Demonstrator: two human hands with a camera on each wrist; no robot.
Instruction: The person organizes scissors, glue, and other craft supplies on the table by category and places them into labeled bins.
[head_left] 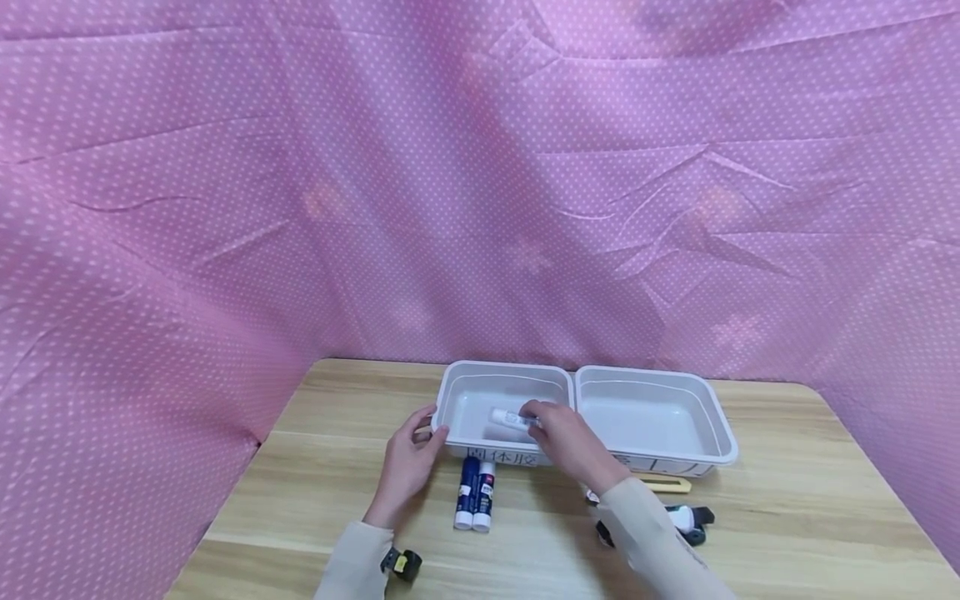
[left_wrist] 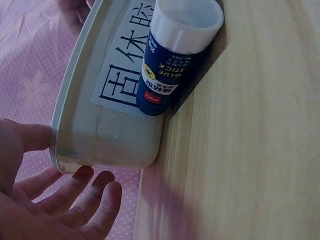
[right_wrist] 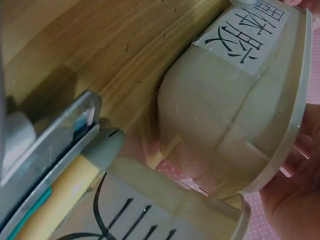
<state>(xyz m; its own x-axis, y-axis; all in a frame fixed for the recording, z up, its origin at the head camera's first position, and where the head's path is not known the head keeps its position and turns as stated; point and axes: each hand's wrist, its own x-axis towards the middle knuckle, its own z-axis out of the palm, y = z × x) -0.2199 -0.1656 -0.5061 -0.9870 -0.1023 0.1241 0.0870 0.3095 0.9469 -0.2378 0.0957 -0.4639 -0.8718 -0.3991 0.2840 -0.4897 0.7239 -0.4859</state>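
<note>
My left hand (head_left: 408, 458) grips the left edge of the left white tray (head_left: 504, 364), its thumb on the near side and its fingers around the corner. Over the inside of that tray, my right hand (head_left: 566, 437) holds a mostly white glue stick (head_left: 510, 418) by one end, tilted low. Two blue glue sticks with white ends, a left one (head_left: 467, 493) and a right one (head_left: 484, 497), lie side by side on the table before the tray. In the left wrist view, one glue stick (left_wrist: 170, 60) partly covers the tray's label (left_wrist: 122, 75).
A second white tray (head_left: 645, 372) adjoins on the right. In front of it lie a yellow utility knife (head_left: 670, 484) and several black and white items (head_left: 682, 518), partly hidden by my right sleeve. A pink dotted curtain (head_left: 480, 208) hangs behind the wooden table (head_left: 300, 500).
</note>
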